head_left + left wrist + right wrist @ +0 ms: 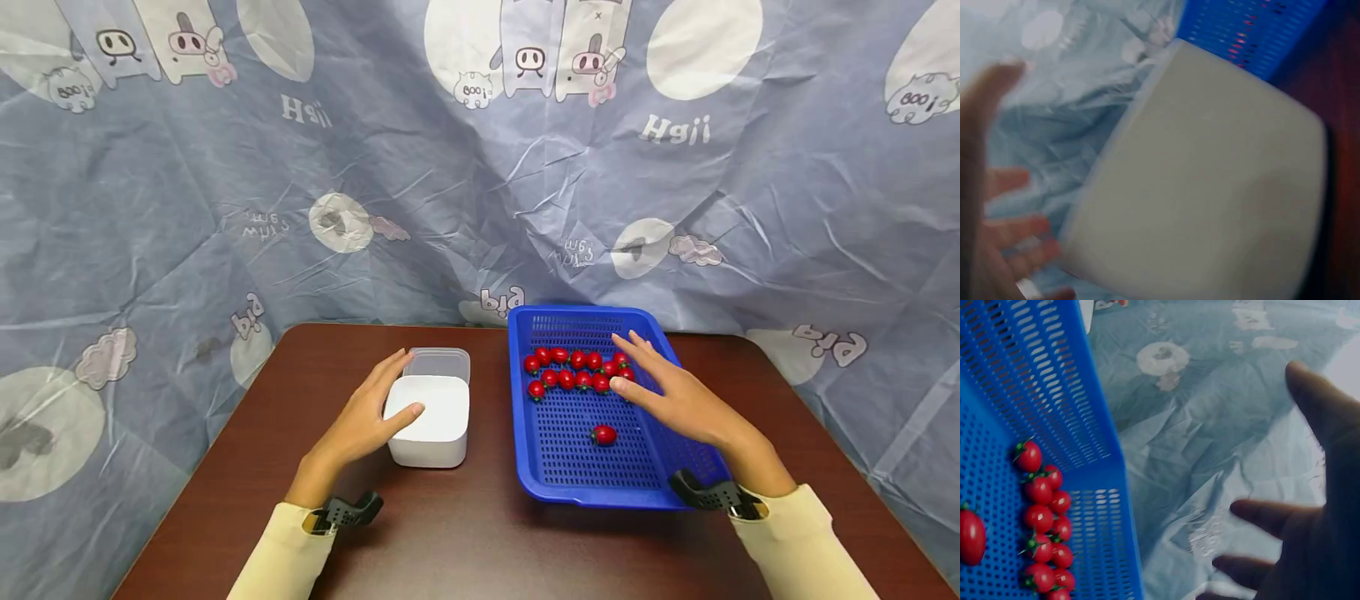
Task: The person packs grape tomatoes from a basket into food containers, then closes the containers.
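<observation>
My left hand (366, 421) is held with spread fingers at the left side of a white square container (431, 454); whether it touches the wall I cannot tell. In the left wrist view the container (1210, 169) fills the middle, with blurred fingers beside it. A blue plastic basket (519, 417) stands to the right. Inside it, red cherry tomatoes (566, 380) with green stems lie in two rows, and a single tomato (603, 435) lies nearer the front. Over the basket's right side hovers my right hand (682, 404), fingers extended, holding nothing.
A clear plastic lid or box (442, 363) lies behind the white container. Everything stands on a dark brown table (465, 542). A grey-blue printed cloth (420, 167) hangs behind the table and along its sides.
</observation>
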`<state>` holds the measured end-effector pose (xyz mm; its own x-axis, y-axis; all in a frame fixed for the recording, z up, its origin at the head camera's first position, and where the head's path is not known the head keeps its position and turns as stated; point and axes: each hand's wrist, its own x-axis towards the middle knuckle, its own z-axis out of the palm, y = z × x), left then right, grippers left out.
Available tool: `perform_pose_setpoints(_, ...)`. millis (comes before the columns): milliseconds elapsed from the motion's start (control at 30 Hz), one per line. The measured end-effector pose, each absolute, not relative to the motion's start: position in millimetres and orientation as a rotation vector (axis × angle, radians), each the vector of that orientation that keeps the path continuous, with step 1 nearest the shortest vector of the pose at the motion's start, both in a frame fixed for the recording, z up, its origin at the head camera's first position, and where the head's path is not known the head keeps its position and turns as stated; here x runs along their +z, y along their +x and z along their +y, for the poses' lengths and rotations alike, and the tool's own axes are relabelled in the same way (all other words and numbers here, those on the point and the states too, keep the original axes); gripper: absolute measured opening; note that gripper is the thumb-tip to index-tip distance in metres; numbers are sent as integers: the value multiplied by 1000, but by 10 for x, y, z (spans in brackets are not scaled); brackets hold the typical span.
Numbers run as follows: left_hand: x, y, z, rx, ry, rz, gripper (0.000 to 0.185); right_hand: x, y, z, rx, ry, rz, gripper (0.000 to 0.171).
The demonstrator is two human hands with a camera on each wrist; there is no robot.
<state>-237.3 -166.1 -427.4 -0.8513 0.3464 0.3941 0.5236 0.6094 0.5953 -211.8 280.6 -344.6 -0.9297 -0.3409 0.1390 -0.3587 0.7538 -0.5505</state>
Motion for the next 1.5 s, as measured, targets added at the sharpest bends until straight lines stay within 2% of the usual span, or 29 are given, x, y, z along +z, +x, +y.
perform_pose_setpoints(267,-4291,-2277,-1598,-1579,-830,-2352,74,-3554,-2363,2990,1238,781,-2837,51)
perform_pose_setpoints(467,-4671,-2470,-1761,-1884,-939,-2192,74,-3686,-2545,3009,1477,811,-2833,47)
perform_pose_setpoints(667,-4918,-2547,-1798,-2080,-916,-2138,73,-3831,-2705,3029,1459,861,-2865,44)
perform_pose_setpoints(933,-5009,-2542,-1794,-2057,-837,-2210,74,-4004,-2764,3009,1268,978,-2957,41)
perform_pose_setpoints(1200,-5040,-2560,-1799,-2003,-800,-2226,73,-4082,-2748,2985,1305,1099,-3006,37)
perform_pose_setpoints(1500,-5033,-2542,-1778,-2040,-771,-2226,73,-4185,-2734,2974,1266,1088,-3119,32)
